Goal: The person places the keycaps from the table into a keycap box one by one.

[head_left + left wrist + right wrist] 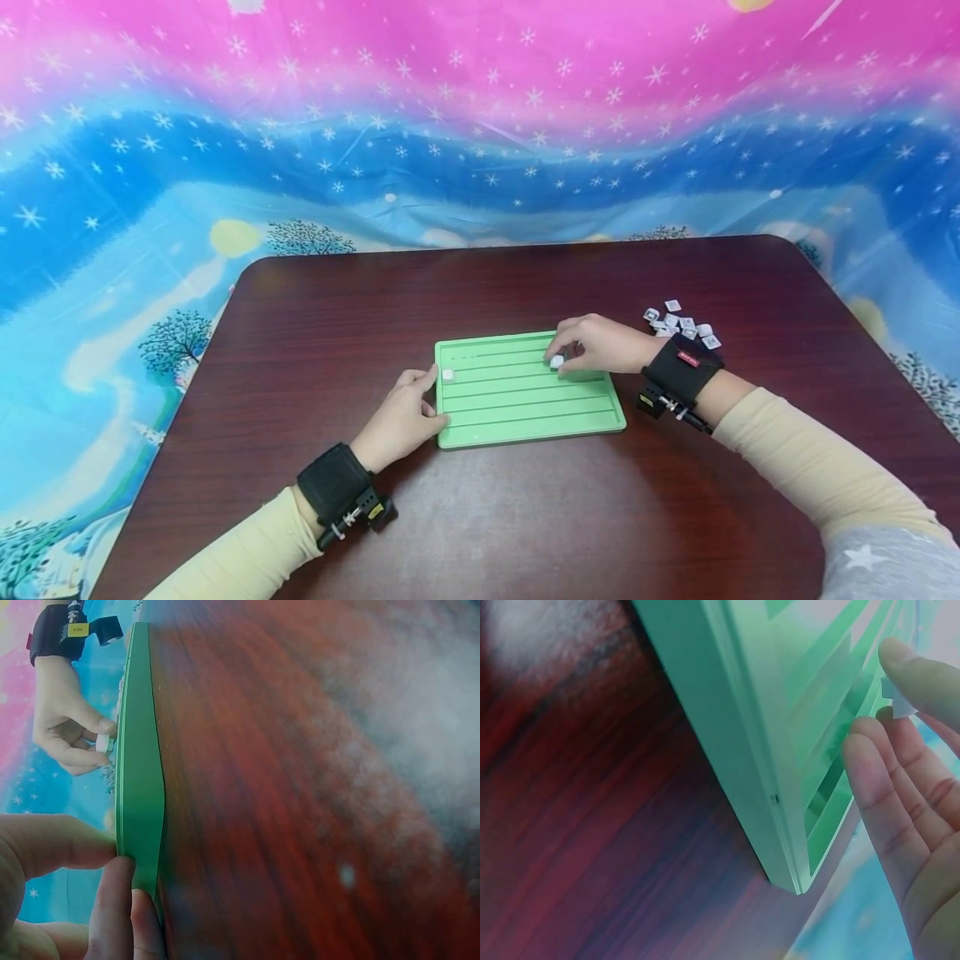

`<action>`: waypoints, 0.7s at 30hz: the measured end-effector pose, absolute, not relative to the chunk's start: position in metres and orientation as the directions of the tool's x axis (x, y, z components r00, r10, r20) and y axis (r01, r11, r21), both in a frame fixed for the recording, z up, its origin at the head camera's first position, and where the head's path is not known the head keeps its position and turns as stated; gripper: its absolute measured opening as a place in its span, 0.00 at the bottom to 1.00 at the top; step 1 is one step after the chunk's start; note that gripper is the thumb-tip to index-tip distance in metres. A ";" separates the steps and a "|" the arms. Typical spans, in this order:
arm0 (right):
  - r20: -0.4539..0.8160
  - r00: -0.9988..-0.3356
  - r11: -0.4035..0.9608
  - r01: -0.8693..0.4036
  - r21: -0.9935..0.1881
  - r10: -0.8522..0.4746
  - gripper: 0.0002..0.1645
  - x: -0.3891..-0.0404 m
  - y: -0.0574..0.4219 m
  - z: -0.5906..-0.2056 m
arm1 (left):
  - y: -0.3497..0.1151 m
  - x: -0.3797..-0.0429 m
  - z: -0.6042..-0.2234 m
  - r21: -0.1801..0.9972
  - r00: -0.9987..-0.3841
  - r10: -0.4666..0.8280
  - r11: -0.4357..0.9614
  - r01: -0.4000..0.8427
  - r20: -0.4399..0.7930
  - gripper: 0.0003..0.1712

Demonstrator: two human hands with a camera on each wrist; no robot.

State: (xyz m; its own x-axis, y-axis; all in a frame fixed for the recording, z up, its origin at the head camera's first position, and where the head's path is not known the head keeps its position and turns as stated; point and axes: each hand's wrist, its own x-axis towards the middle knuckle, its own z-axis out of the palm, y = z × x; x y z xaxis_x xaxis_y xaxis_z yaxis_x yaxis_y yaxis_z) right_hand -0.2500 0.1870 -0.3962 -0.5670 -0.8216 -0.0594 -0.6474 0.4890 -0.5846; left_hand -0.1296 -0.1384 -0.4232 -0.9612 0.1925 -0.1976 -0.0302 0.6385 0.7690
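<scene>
A light green ridged tray (532,427) lies on the table, with a small white tile (448,375) near its left end. My left hand (401,421) holds the tray's left edge, fingertips and thumb against the rim; the left wrist view shows the tray's green side wall (142,750) between table and fingers. Over the tray's upper right part, my right hand (596,343) pinches another white tile (557,362) between thumb and fingers. That white tile (902,703) shows in the right wrist view between the thumb and fingertips, close to the grooves.
Several white tiles (688,323) with dark marks lie in a loose pile behind the right wrist. The dark red-brown table (337,317) extends around the tray. Beyond its far edge hangs a pink and blue snowflake-patterned cloth (450,125).
</scene>
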 end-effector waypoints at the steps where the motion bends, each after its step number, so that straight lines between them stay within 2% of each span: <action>1: -0.058 -0.569 0.489 -0.644 -0.588 -0.820 0.14 -0.250 0.187 -0.397 | -0.138 -0.130 -0.424 0.768 -0.962 0.192 0.640 -0.029 -0.196 0.47; 7: -0.041 -0.582 0.478 -0.624 -0.618 -0.812 0.13 -0.250 0.184 -0.397 | -0.139 -0.130 -0.425 0.772 -0.960 0.196 0.635 -0.030 -0.198 0.47; 21: 0.010 -0.578 0.457 -0.656 -0.601 -0.816 0.11 -0.249 0.183 -0.396 | -0.139 -0.130 -0.424 0.774 -0.962 0.197 0.633 -0.024 -0.191 0.47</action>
State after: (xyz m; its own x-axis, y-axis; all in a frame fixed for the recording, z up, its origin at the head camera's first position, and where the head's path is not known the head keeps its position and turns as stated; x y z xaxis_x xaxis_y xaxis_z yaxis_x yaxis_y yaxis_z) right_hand -0.2486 0.1827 -0.3960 -0.5777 -0.8162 0.0105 -0.6558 0.4565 -0.6012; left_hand -0.1302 -0.1387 -0.4243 -0.9615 0.1972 -0.1913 -0.0240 0.6333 0.7735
